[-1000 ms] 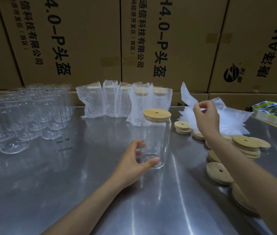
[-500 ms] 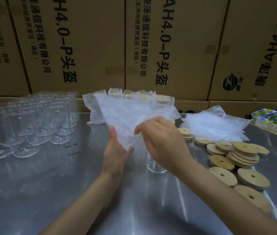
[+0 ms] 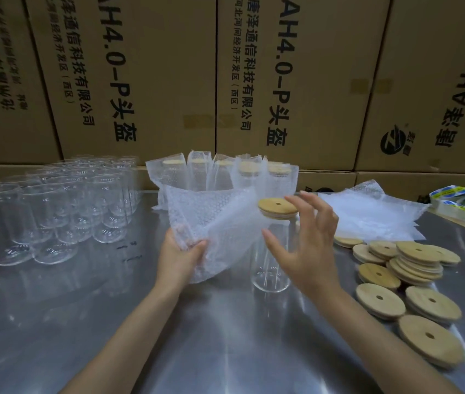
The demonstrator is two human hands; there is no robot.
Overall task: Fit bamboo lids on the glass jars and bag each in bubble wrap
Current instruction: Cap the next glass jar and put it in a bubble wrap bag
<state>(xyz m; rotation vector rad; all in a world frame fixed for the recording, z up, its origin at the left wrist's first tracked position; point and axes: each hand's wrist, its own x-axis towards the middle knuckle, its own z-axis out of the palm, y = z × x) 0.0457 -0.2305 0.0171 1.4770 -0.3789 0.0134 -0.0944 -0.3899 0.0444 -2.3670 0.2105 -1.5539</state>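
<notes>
One lidded jar (image 3: 270,268) on counter (image 3: 225,336); five bagged at 12 o'clock. Left hand (image 3: 180,255) grips bubble wrap bag (image 3: 211,223); right hand (image 3: 308,245) fingers spread, released.

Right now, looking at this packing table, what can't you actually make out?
All from the head view:
- Left hand: the bubble wrap bag it holds covers its fingertips.
- Lidded jar: its left side sits behind that bag.
- Wrapped jars at the back: the wrap blurs their glass.
- Empty jars: clear glass overlaps, so no sure count.
- Stickers: cut off by the right edge, print too small.
- Right hand: whether it touches the jar.
</notes>
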